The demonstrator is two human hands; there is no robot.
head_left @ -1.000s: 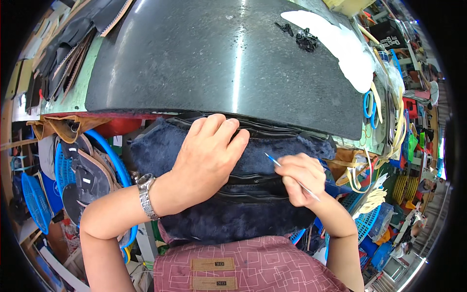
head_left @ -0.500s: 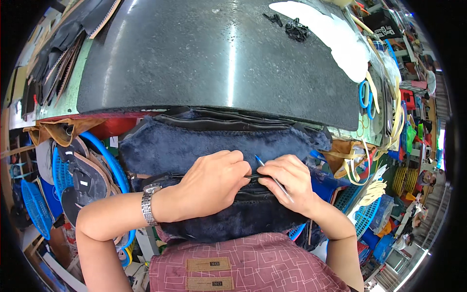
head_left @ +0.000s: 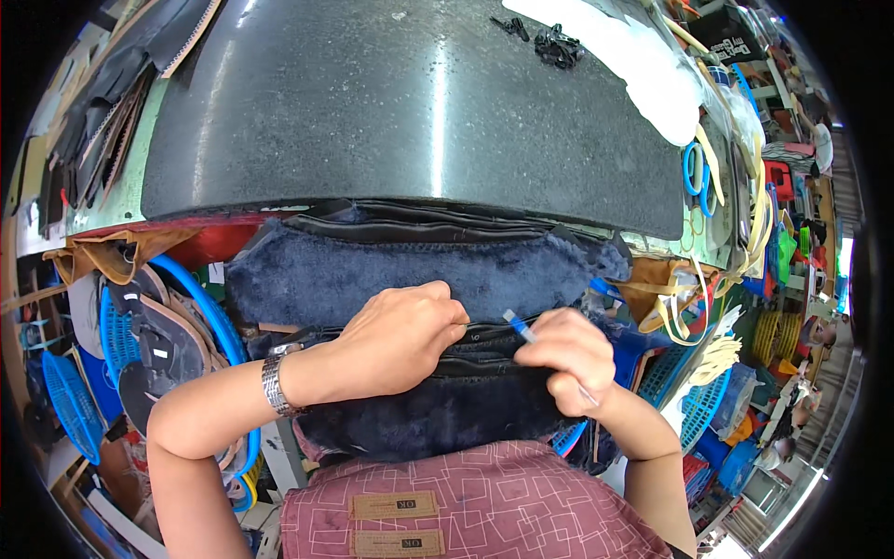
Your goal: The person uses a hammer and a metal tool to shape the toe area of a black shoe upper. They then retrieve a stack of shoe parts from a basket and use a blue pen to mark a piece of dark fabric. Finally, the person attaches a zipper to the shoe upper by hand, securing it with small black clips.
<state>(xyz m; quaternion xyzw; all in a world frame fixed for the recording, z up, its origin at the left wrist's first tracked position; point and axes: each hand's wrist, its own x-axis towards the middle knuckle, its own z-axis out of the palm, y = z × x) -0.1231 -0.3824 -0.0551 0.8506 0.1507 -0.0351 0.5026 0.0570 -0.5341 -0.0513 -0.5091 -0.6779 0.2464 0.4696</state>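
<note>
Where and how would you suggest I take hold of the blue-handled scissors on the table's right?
I'd grip the blue loops, coming from the left over the black mat: they lie exposed beside its edge, while a cream strip crowds their right.

Blue-handled scissors (head_left: 698, 177), white sheet (head_left: 657, 88), blue basket (head_left: 72, 402)

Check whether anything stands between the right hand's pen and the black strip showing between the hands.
Nothing visible does: the black strip lies uncovered there, with the left hand on one side and the pen in the right hand on the other.
</note>
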